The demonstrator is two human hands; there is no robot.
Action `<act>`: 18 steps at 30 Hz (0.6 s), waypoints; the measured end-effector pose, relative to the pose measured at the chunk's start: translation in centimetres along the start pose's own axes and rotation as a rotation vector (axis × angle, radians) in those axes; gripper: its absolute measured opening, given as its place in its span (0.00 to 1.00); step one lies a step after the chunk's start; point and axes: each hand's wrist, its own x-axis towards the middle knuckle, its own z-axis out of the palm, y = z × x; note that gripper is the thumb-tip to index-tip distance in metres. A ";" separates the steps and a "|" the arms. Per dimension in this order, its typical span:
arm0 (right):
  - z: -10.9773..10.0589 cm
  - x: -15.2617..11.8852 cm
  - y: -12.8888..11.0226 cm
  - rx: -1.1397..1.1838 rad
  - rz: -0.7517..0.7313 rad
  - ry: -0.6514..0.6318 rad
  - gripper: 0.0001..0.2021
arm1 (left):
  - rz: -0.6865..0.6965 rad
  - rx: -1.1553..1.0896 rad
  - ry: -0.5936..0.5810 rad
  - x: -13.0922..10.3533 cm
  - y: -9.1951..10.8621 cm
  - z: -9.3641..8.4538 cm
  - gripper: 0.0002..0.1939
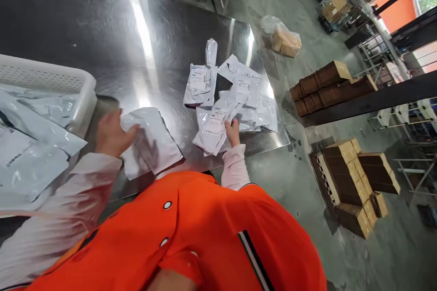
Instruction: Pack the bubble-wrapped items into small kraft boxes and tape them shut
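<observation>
I am gripping a plain grey mailer bag (150, 143) with my left hand (114, 134), fingers curled over its left edge at about nine o'clock on the steel table (102, 45), while my right hand (232, 131) is pinching the corner of a labelled packet (215, 129) at the near edge of the heap of labelled packets (239, 95) lying toward three o'clock. To do this well, I judge I should be lifting only the top packet, keeping its label facing up. A white basket (51, 82) of grey bags is sitting at my far left. Beyond the table, brown cartons (327, 84) are lining the concrete floor at two o'clock.
</observation>
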 end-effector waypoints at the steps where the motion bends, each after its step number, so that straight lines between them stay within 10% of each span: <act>1: -0.4 -0.2 -0.7 0.081 -0.050 -0.055 0.03 | 0.004 -0.056 -0.042 -0.4 0.7 0.5 0.41; 8: 4.3 0.3 -7.2 0.384 -0.156 -0.575 0.09 | -0.286 -0.808 -0.639 -2.2 5.0 4.7 0.57; 14: 8.0 11.0 -12.1 0.027 0.081 0.008 0.18 | -0.308 -0.880 -0.558 -3.5 2.9 1.7 0.48; 18: 9.2 16.4 -13.8 -0.037 0.143 0.075 0.35 | -0.340 -0.833 -0.428 -4.3 1.6 -1.5 0.55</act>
